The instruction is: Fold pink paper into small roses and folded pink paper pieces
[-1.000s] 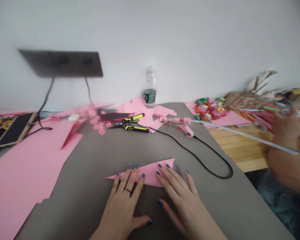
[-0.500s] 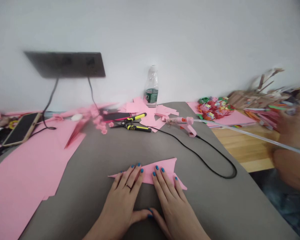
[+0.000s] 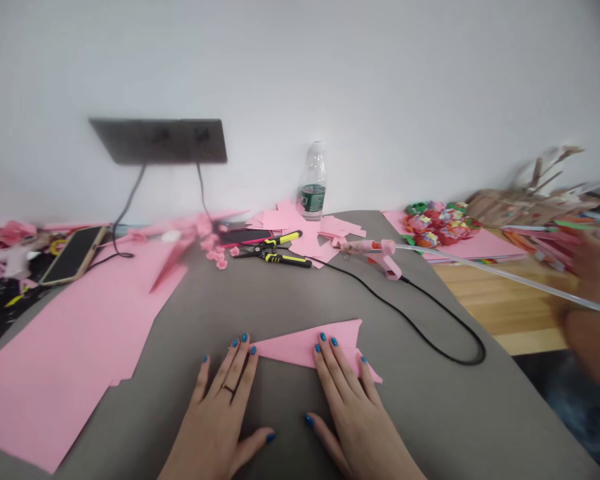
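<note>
While both hands lie flat and open on the grey mat, the right hand presses the folded pink paper, and the left hand seems to touch its pointed end.

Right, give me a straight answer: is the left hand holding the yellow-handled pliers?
No, the left hand lies open on the grey mat by the pink paper, while the yellow-handled pliers lie well away, further across the mat.

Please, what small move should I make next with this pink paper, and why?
Probably press down the pink paper triangle with your left hand: your right hand holds its wide end, but the left rests only at the narrow point.
</note>
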`<state>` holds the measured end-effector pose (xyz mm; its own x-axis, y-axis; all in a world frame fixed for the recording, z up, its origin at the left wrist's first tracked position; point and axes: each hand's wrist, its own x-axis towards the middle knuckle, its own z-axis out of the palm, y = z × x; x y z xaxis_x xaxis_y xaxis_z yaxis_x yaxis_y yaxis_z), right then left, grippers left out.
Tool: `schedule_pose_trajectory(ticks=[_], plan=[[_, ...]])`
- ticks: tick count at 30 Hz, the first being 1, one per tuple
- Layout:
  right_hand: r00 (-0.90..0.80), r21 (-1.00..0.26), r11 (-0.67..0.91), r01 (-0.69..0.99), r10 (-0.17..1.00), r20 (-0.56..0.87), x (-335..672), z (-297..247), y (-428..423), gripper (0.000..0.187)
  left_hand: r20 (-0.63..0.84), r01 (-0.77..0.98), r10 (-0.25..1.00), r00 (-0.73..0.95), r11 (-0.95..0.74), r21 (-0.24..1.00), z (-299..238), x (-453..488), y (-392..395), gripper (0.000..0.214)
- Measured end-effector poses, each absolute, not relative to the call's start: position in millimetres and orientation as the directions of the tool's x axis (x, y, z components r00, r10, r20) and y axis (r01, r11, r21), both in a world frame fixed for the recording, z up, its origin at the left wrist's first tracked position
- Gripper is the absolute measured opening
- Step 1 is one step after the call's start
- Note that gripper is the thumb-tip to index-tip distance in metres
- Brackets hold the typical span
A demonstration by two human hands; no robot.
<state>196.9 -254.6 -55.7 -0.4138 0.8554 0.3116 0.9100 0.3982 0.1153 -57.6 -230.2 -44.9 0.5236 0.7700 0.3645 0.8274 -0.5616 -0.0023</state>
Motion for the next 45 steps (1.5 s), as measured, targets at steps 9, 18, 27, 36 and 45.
schedule_pose_trajectory(ticks=[9,18,27,36,45], plan=[[-0.414,0.15,0.386,0.91,0.843,0.344,196,-57,-254,0.073,-0.133,0.794,0.965,0.227,-0.104,0.599,6,-79,-171,0.021],[-0.413,0.132,0.392,0.91,0.836,0.361,197,-57,-253,0.07,-0.585,0.75,0.641,0.497,0.021,0.661,34,-77,-110,0.019],[-0.401,0.109,0.389,0.915,0.844,0.357,197,-58,-254,0.07,-0.658,0.707,0.519,0.546,0.136,0.694,38,-90,-91,0.025],[-0.402,0.077,0.4,0.913,0.856,0.325,198,-57,-255,0.071,-0.606,0.658,0.606,0.515,0.174,0.733,31,-92,-104,0.038],[-0.397,0.082,0.391,0.917,0.868,0.3,200,-57,-255,0.071,-0.499,0.585,0.704,0.506,0.144,0.798,27,-89,-118,0.036]])
